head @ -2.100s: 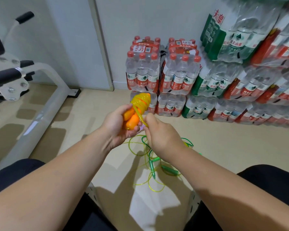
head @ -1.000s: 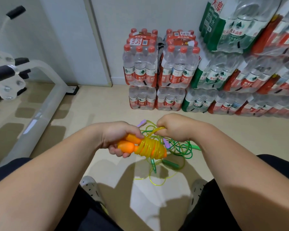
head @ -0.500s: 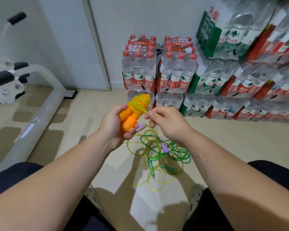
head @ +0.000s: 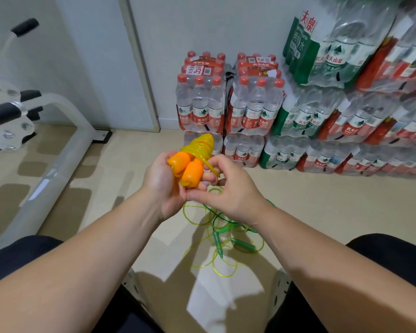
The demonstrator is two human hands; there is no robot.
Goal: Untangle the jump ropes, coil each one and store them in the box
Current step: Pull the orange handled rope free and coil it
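My left hand [head: 162, 186] grips the two orange handles [head: 186, 168] of a jump rope, held upright. Its yellow cord [head: 201, 146] is wound in tight coils around the upper part of the handles. My right hand [head: 231, 186] touches the bundle from the right, and its fingers pinch the loose end of the yellow cord [head: 211, 168]. Below my hands, a green jump rope [head: 222, 233] with green handles lies tangled on the floor with loops of thin yellow-green cord [head: 209, 263]. No box is in view.
Stacked shrink-wrapped packs of water bottles [head: 228, 102] line the wall ahead and fill the right side [head: 358, 111]. A white exercise machine frame [head: 51, 164] with black grips stands at the left. My knees and grey shoes [head: 277, 294] frame the beige floor.
The wound bundle was tipped sideways and low a second ago, then raised upright. My right hand has moved in close to the handles, and the trailing yellow cord end is now short.
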